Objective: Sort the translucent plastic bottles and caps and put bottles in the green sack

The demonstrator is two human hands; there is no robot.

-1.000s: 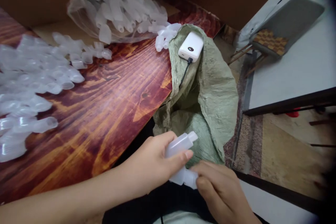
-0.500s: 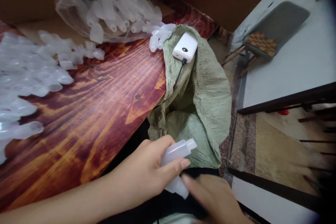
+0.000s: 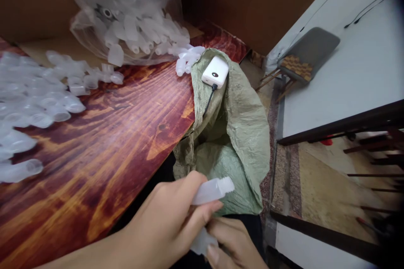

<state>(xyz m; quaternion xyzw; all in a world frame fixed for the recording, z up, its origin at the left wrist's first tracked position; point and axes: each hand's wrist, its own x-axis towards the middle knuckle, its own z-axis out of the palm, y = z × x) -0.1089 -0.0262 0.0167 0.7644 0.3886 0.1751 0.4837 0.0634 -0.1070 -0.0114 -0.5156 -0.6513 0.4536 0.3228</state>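
Observation:
My left hand [image 3: 170, 227] is closed around a small translucent plastic bottle [image 3: 213, 189], whose neck points right over the open mouth of a green woven sack [image 3: 243, 134]. Just below it my right hand [image 3: 232, 246] pinches a second translucent plastic piece [image 3: 200, 243] that is partly hidden under my left fingers. Both hands are at the bottom middle of the view, beside the near edge of the red-brown wooden table [image 3: 110, 143].
Many loose translucent bottles [image 3: 34, 105] lie on the table's left side. A clear plastic bag of bottles [image 3: 132, 25] sits at the back. A white power bank [image 3: 215, 72] with a black cable rests on the sack's rim. A white table [image 3: 347, 75] stands to the right.
Both hands have drifted lower and left in the view. My right hand has slipped under my left hand, and the second plastic piece is now more hidden.

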